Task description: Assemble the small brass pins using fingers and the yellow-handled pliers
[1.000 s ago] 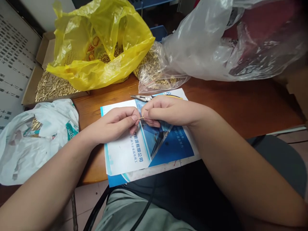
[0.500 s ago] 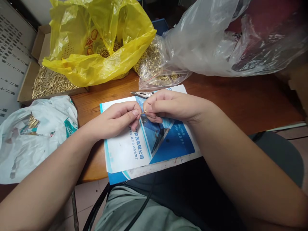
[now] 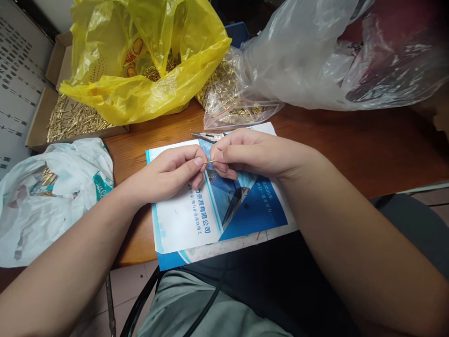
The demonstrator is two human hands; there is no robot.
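Between my two hands runs a thin brass pin [image 3: 209,162], held level above a printed blue and white brochure [image 3: 175,229]. My left hand [image 3: 177,171] pinches its left end between thumb and forefinger. At the other end, my right hand [image 3: 242,152] is closed in a pinch, its lower fingers curled beneath. Whether the pin is one piece or two joined pieces is too small to tell. Behind my right fingers lie pliers [image 3: 208,136] with pointed jaws, their handles hidden by the hand.
A yellow bag [image 3: 140,100] of small brass parts stands at the back, beside a clear zip bag [image 3: 242,112] of similar pieces. Left are a cardboard box [image 3: 38,126] of brass pins and a white bag [image 3: 70,168]. A large clear plastic bag [image 3: 298,70] occupies the back right.
Both hands keep their pinch on the brass pin. A little more of the pin shows between my fingertips, and my right hand sits slightly farther right. The view has shifted slightly.
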